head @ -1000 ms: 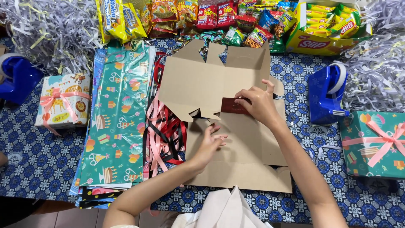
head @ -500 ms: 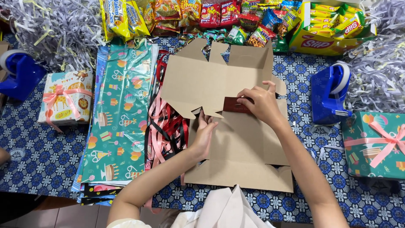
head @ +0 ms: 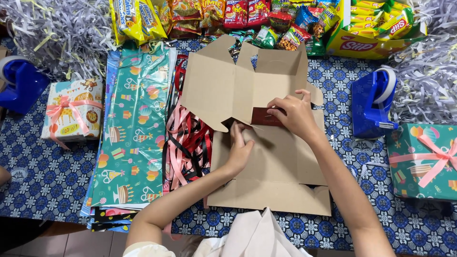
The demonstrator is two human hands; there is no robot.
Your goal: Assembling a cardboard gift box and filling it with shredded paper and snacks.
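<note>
Now your left hand sits higher on the cardboard box blank than a second ago: it has slid up the middle panel toward the small dark red piece. Your right hand has barely shifted, fingers pinched narrow on that red piece at the fold line. Left fingers are loosely curled, pressing flat on the cardboard, tips under the raised flap edge; they grip nothing.

Box blank lies mid-counter, long axis running from you toward the snack packets. Far panels tilt up, near flap lies flat at your edge.

Left of it: tangled pink, red and black ribbons, then a stack of teal wrapping paper. Counter has a blue patterned cloth. A blue tape dispenser stands right of the box, another far left. Wrapped gifts sit on both sides; shredded paper is piled at the far corners.
</note>
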